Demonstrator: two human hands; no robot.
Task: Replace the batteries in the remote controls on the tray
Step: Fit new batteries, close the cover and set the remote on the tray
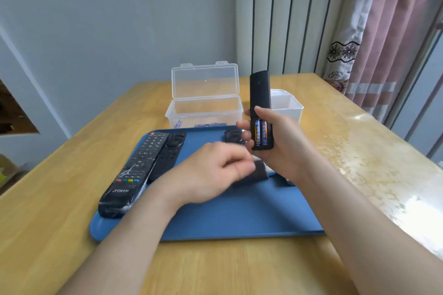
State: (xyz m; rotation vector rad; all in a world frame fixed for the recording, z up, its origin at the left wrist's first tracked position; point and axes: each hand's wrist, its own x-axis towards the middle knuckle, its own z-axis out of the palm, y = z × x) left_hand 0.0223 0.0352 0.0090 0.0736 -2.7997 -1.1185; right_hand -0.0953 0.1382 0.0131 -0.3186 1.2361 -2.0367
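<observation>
Several batteries (211, 124) lie in open clear box (203, 109).

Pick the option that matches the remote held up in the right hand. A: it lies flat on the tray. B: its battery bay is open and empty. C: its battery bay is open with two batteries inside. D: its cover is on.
C: the remote in the right hand stands upright, bay open, with two batteries side by side inside.

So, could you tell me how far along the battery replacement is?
Right hand holds a slim remote upright, compartment open, two batteries seated. Left hand holds a dark piece, probably its cover, not yet on. Two remotes lie on the tray; their state can't be told.
</observation>
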